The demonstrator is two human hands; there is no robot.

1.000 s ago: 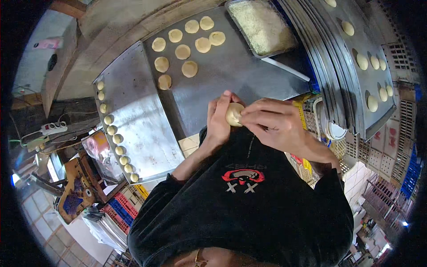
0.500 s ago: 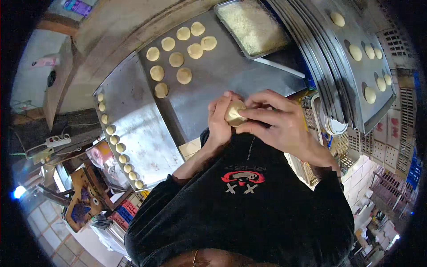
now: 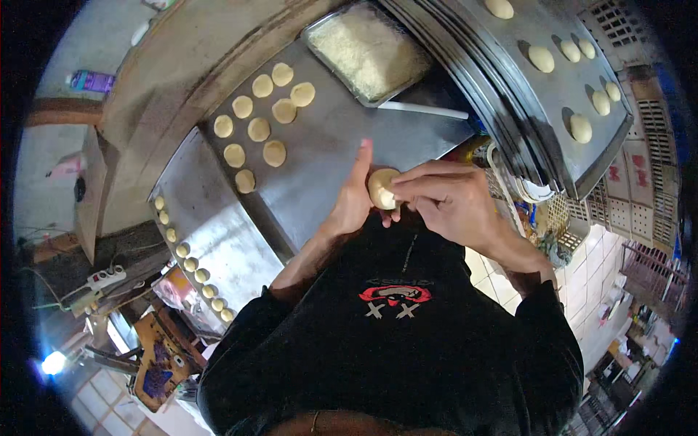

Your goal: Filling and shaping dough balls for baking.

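Note:
A rounded piece of pale dough (image 3: 382, 187) is held between my hands, just in front of the black shirt. My left hand (image 3: 349, 203) cradles it in the fingers, with the thumb stretched up and away from it. At the dough's right edge, the fingertips of my right hand (image 3: 456, 202) are pinched together on it. A lighter patch shows on the dough near those fingertips; what is inside cannot be made out. Beyond my left hand, several flattened dough rounds (image 3: 274, 153) lie on the metal worktop (image 3: 320, 156).
A metal tray (image 3: 400, 90) of pale grated filling (image 3: 367, 51) stands at the back, beside a white rod (image 3: 424, 110). On the right, shaped dough pieces (image 3: 542, 59) sit atop stacked baking trays (image 3: 509, 105). At left, small dough balls (image 3: 201, 275) line another tray (image 3: 229, 211).
My left thumb has lifted off the dough and points upward. My right fingers still pinch its edge. The whole view has tilted, and the worktop sits further left in it.

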